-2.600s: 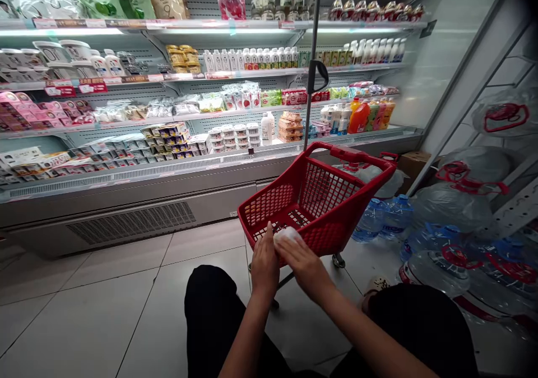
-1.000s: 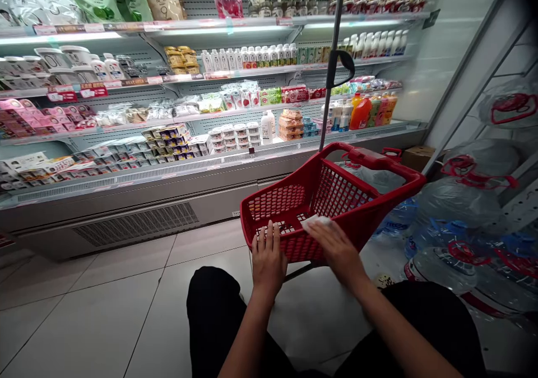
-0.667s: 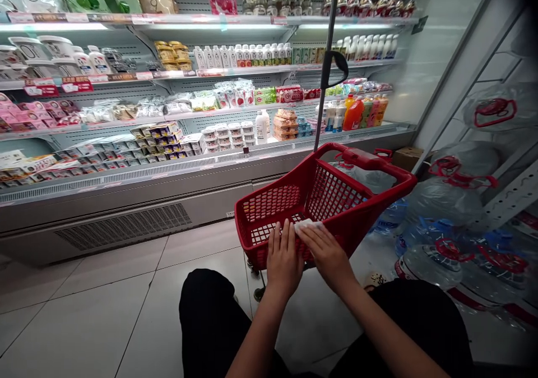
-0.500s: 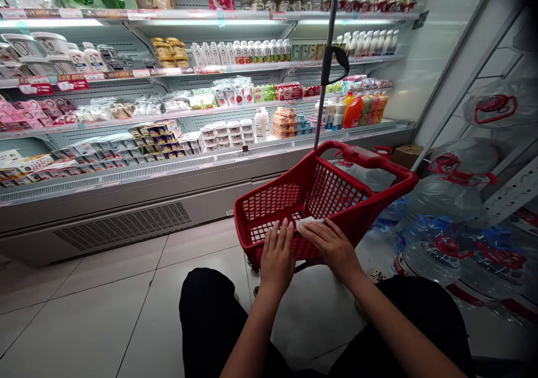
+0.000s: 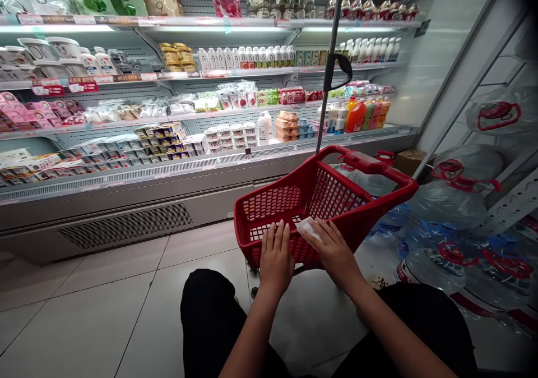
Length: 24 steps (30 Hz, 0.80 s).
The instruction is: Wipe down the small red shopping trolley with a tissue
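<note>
Both palms down: left hand (image 5: 277, 264) flat, grip unclosed; right hand (image 5: 335, 256) gripping wipe (image 5: 308, 228) at red cart (image 5: 357, 221).

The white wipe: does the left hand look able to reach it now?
Likely yes: the left hand is beside the white wipe and nothing visible stands between, though the right hand covers part of it.

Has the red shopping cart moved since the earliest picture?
Yes: judged against the cooler, the cart has its handle farther right in view.
</note>
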Each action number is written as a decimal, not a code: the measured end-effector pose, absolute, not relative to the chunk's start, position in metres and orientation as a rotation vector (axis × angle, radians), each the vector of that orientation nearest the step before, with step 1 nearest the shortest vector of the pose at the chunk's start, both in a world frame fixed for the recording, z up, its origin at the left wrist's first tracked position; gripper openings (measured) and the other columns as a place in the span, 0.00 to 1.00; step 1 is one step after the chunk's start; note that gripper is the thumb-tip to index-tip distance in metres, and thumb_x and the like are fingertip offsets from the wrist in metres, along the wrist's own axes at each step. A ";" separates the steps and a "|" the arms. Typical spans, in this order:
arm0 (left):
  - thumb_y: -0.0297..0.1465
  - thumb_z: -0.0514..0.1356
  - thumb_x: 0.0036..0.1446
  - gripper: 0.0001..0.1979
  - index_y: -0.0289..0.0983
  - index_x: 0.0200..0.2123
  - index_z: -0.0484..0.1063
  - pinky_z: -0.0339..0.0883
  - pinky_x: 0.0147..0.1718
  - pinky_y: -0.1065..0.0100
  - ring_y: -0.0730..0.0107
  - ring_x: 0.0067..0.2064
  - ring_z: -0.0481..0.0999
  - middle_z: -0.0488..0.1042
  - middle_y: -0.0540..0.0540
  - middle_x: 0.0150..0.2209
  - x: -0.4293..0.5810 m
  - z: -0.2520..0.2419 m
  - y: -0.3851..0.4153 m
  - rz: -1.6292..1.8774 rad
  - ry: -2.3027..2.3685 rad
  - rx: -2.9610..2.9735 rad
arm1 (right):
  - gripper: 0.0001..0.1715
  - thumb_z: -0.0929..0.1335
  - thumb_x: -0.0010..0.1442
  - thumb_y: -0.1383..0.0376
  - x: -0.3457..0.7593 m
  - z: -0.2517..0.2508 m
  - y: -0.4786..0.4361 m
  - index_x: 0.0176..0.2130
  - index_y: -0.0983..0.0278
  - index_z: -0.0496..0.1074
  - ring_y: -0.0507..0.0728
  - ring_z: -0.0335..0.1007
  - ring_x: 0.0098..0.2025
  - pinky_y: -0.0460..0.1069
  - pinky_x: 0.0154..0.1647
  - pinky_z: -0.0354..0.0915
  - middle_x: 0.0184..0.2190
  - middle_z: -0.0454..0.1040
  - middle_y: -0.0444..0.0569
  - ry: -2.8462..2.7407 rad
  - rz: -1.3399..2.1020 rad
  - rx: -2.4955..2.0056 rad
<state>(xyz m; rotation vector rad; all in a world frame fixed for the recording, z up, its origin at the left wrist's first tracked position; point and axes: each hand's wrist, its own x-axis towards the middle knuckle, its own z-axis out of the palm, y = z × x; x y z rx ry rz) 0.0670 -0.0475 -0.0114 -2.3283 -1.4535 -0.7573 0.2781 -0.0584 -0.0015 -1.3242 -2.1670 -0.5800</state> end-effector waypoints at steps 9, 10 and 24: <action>0.25 0.58 0.58 0.44 0.38 0.76 0.46 0.49 0.74 0.45 0.51 0.77 0.48 0.52 0.45 0.76 0.068 -0.013 -0.049 -0.789 -1.455 -2.317 | 0.50 0.62 0.58 0.79 0.291 0.009 -0.067 0.73 0.51 0.57 0.62 0.50 0.75 0.64 0.75 0.49 0.76 0.54 0.46 -2.191 -0.585 -1.359; 0.24 0.58 0.58 0.44 0.38 0.76 0.46 0.49 0.74 0.46 0.51 0.77 0.48 0.52 0.45 0.76 0.068 -0.013 -0.049 -0.782 -1.457 -2.315 | 0.50 0.62 0.58 0.79 0.291 0.008 -0.067 0.73 0.52 0.57 0.62 0.52 0.74 0.63 0.75 0.50 0.74 0.57 0.47 -2.184 -0.598 -1.351; 0.24 0.56 0.60 0.43 0.38 0.76 0.46 0.49 0.74 0.47 0.53 0.77 0.48 0.52 0.45 0.76 0.068 -0.012 -0.053 -0.741 -1.447 -2.308 | 0.35 0.63 0.66 0.74 0.281 0.010 -0.061 0.70 0.60 0.65 0.61 0.66 0.44 0.53 0.47 0.61 0.41 0.73 0.53 -2.144 -0.675 -1.438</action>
